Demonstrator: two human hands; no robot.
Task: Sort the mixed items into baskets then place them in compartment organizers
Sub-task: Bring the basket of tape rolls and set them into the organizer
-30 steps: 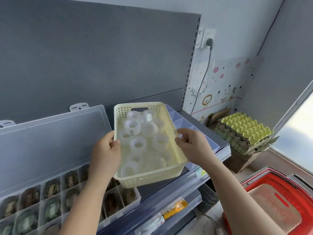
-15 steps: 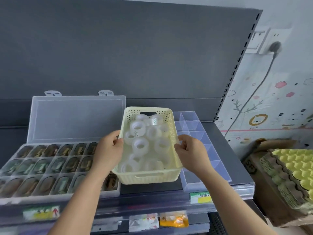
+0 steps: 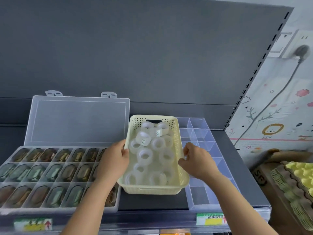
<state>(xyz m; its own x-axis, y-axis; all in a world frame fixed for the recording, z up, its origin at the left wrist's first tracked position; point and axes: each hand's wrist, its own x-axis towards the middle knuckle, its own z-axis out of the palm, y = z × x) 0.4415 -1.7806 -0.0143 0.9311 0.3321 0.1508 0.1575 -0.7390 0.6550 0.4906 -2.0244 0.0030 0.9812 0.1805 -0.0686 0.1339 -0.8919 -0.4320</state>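
Gripping pale yellow perforated plastic basket (image 3: 153, 187) of translucent white tape rolls (image 3: 144, 154), with left hand (image 3: 113, 163) curled over left rim, right hand (image 3: 197, 162) pinching right rim. Held between filled clear lidded organizer (image 3: 42, 175) and clear plastic compartment tray (image 3: 203, 133).

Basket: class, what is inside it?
White tape rolls fill the basket, overlapping one another. Its floor and anything beneath the rolls are covered.
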